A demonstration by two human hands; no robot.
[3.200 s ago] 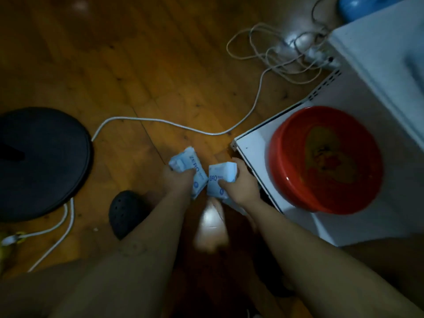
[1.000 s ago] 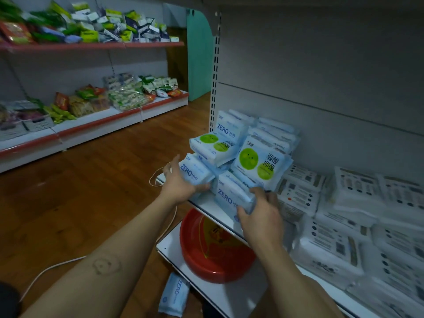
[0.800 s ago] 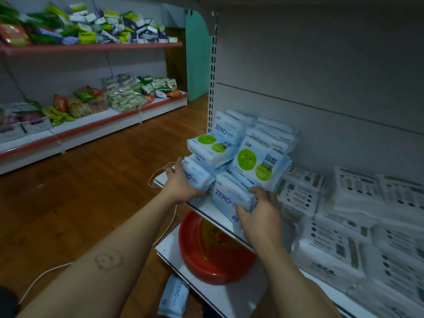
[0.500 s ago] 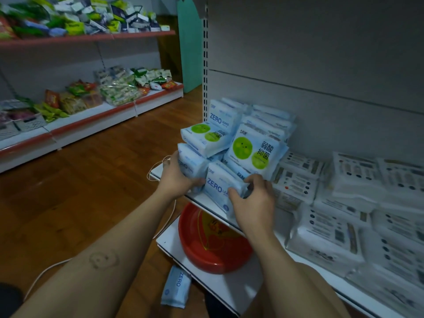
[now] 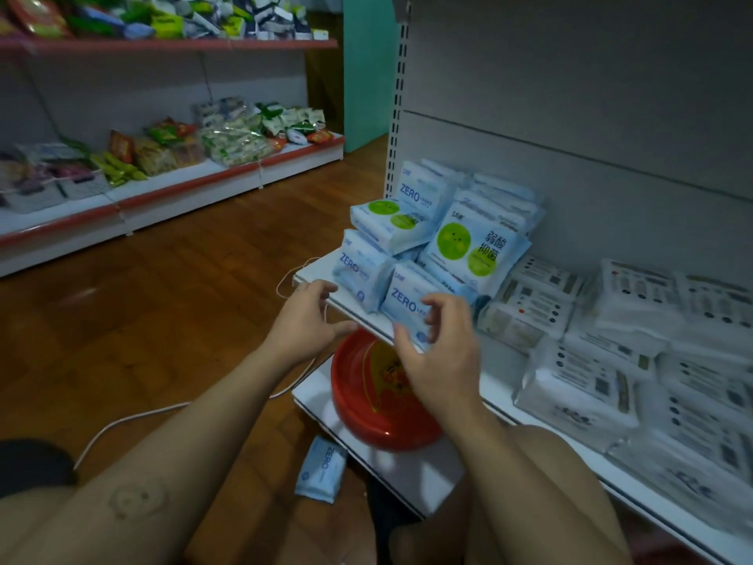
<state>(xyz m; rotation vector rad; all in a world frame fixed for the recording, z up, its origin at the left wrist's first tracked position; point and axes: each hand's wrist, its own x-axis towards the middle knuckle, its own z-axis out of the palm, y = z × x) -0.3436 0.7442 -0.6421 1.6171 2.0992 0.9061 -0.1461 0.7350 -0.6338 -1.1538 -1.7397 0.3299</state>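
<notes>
**Q:** Finger state?
**A:** Left hand (image 5: 309,320): fingers spread, loosely bent, gripping nothing. Right hand (image 5: 444,348): fingers curved, apart, gripping nothing.

**Q:** Pack location?
**A:** Left pack (image 5: 358,275) and right pack (image 5: 407,303) stand at the shelf (image 5: 311,277) front edge, just beyond the fingertips. Contact cannot be determined. Green-dot packs (image 5: 472,254) lean behind. A basin (image 5: 379,418) sits below, with the floor pack (image 5: 322,471) beside it.

"ZERO" printed on front shelf pack (image 5: 407,307), left shelf pack (image 5: 358,271), rear pack (image 5: 415,195), floor pack (image 5: 322,471); "弱酸抑菌" on green-dot pack (image 5: 476,250).
</notes>
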